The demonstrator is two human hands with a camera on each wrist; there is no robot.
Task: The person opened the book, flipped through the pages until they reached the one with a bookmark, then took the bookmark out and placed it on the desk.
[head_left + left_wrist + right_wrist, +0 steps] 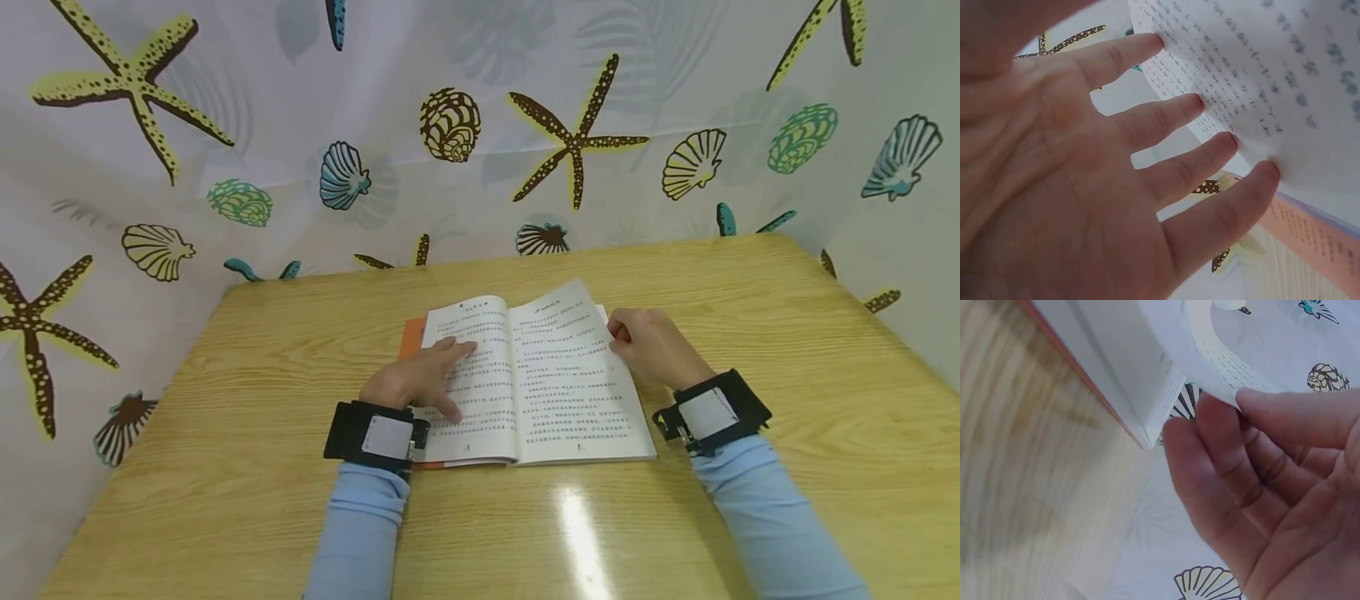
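Book (525, 375): lay open mid-table (225, 467) — light, floppy paperback.
Left hand (420, 379): fingers straight, pressed flat on left page.
Right hand (652, 346): pinched right page (1222, 356) edge — thin, tearable; best gripped at that outer edge.

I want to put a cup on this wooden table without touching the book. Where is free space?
The light wooden table is bare right of the open white-paged book, up to the shell-patterned curtain. Also bare: left of the book, the strip behind it, and the front edge between the blue sleeves. The middle is crowded: the left hand presses the left page, the right hand pinches a page edge.
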